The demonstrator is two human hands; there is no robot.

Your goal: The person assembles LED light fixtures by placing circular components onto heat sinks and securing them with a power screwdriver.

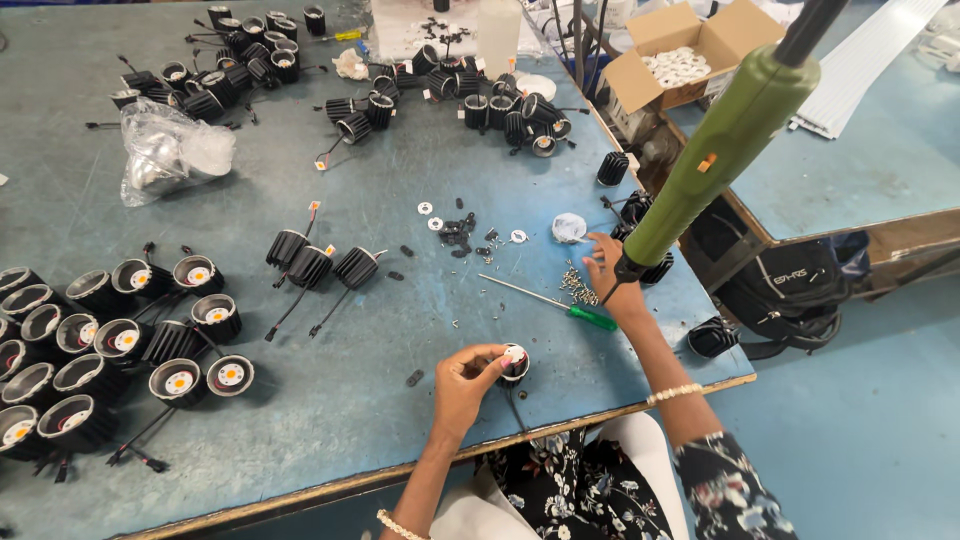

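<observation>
Matt black ribbed lamp housing (514, 366); scuffed bench top (400, 330).

Bright, even light falls from overhead across the whole frame, and the blue-green bench (400, 300) shows no harsh hotspots. Shadows are short and soft, pooling just beneath the black lamp housings (310, 265) at centre. A crumpled clear plastic bag (170, 150) at upper left catches white glare. The wide lens bends straight lines near the edges, so the bench rim curves at lower left. Focus is sharp at centre; the green power screwdriver (720, 150) at upper right looks slightly soft.
</observation>
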